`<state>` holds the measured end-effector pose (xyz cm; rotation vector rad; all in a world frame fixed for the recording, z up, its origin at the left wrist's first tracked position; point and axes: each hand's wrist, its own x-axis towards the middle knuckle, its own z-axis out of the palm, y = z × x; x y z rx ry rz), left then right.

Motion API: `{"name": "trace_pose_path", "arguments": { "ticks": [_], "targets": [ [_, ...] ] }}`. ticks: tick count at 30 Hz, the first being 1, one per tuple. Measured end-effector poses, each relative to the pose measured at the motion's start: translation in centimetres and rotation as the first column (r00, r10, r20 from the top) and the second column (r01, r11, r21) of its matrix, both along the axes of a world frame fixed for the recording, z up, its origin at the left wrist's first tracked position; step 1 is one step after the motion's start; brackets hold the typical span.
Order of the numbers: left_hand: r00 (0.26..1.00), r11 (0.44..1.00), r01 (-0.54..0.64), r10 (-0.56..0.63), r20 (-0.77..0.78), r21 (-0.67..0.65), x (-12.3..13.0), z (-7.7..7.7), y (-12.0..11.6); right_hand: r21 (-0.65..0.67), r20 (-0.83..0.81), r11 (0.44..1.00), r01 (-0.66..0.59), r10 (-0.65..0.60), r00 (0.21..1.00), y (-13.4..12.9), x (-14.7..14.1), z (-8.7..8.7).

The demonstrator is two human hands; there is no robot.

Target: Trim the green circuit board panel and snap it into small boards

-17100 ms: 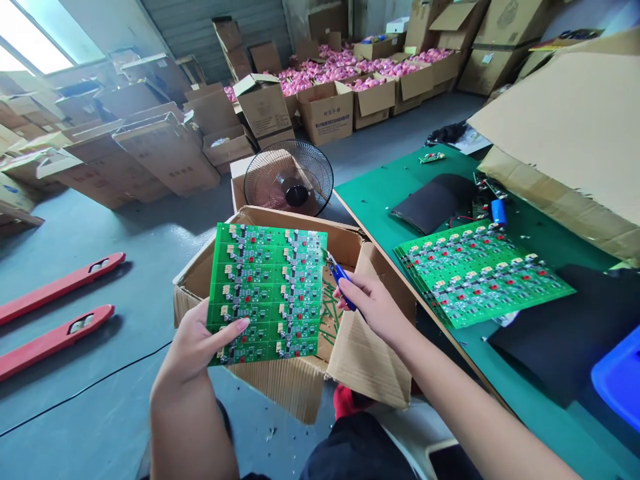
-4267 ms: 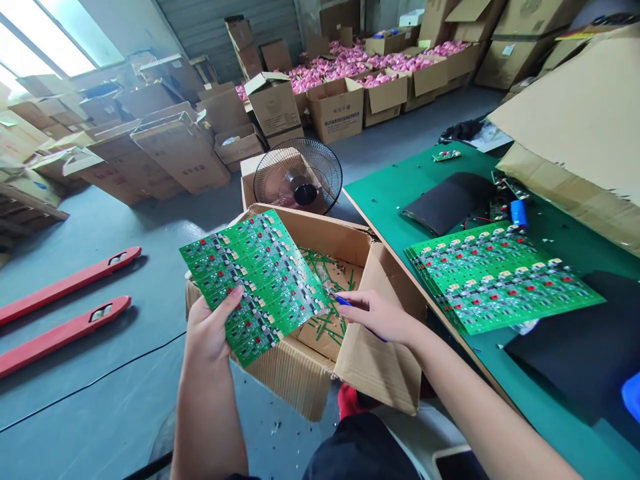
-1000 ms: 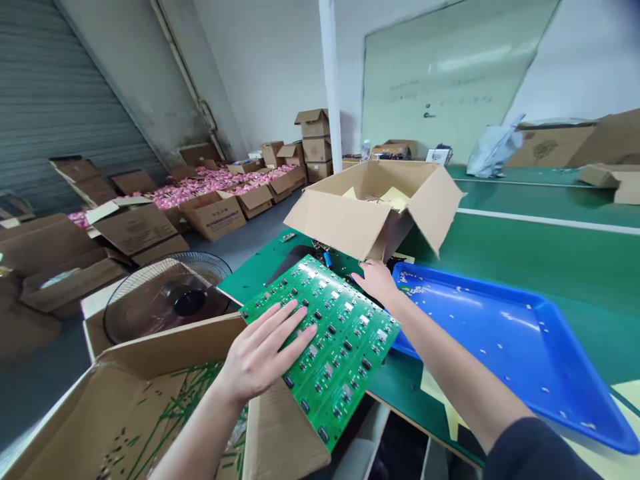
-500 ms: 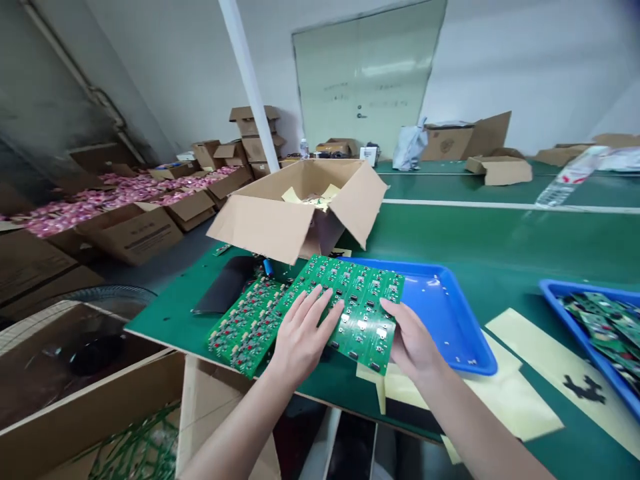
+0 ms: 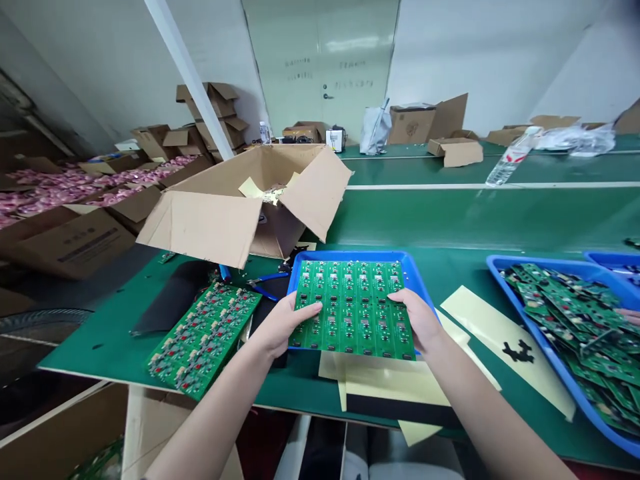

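Observation:
A large green circuit board panel point(image 5: 350, 307), with rows of small parts on its face, is held level over a blue tray point(image 5: 417, 277). My left hand point(image 5: 283, 325) grips its left edge, thumb on top and fingers hidden beneath. On the right edge, my right hand point(image 5: 417, 317) holds it the same way. Another green board panel point(image 5: 205, 337) with red and beige parts lies on the table to the left, beside a black sheet point(image 5: 175, 300). Blue-handled pliers point(image 5: 270, 283) lie between that panel and the tray.
An open cardboard box point(image 5: 205, 220) stands behind the boards. Yellow paper sheets point(image 5: 395, 380) lie at the front edge. A blue bin point(image 5: 550, 353) piled with boards is at right, with part of another person's hand point(image 5: 629, 316) beside it. A bottle point(image 5: 513, 157) leans farther back.
My left hand has moved from the panel's face to its left edge. The panel has been turned straight and now sits over the blue tray. The view has swung to the right.

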<state>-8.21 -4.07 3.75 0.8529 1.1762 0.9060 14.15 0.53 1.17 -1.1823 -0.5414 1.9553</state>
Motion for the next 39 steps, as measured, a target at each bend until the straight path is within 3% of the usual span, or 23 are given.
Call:
{"name": "trace_pose_path", "arguments": {
  "ticks": [6, 11, 20, 24, 30, 36, 39],
  "targets": [
    [0.990, 0.996, -0.075, 0.081, -0.113, 0.057, 0.7, -0.6, 0.7, 0.175, 0.229, 0.962, -0.211, 0.169, 0.959, 1.0, 0.3, -1.1],
    [0.957, 0.988, -0.089, 0.120, -0.263, 0.127, 0.6, -0.9, 1.1, 0.190, 0.217, 0.966, -0.173, 0.131, 0.967, 1.5, -0.1, -1.6],
    [0.923, 0.975, -0.176, 0.210, -0.322, 0.132, 1.2, -1.9, 1.8, 0.201, 0.361, 0.962, -0.184, 0.101, 0.927, 1.7, -0.5, -1.4],
    [0.925, 0.976, -0.181, 0.212, -0.317, 0.124, 1.3, -2.1, 1.9, 0.175, 0.508, 0.971, -0.162, 0.052, 0.860, 1.8, -0.8, -1.6],
    [0.887, 0.964, -0.229, 0.265, -0.377, 0.139, 1.3, -3.0, 2.3, 0.179, 0.588, 0.971, -0.159, 0.024, 0.808, 2.3, -1.1, -2.2],
    [0.908, 0.965, -0.235, 0.261, -0.327, 0.117, 1.3, -4.1, 2.9, 0.156, 0.456, 0.969, -0.191, 0.101, 0.884, 2.8, -1.3, -1.7],
    [0.891, 0.962, -0.216, 0.264, -0.368, 0.167, 1.2, -4.5, 3.2, 0.177, 0.418, 0.969, -0.172, 0.084, 0.904, 3.0, -1.4, -1.5]
  ]
}}
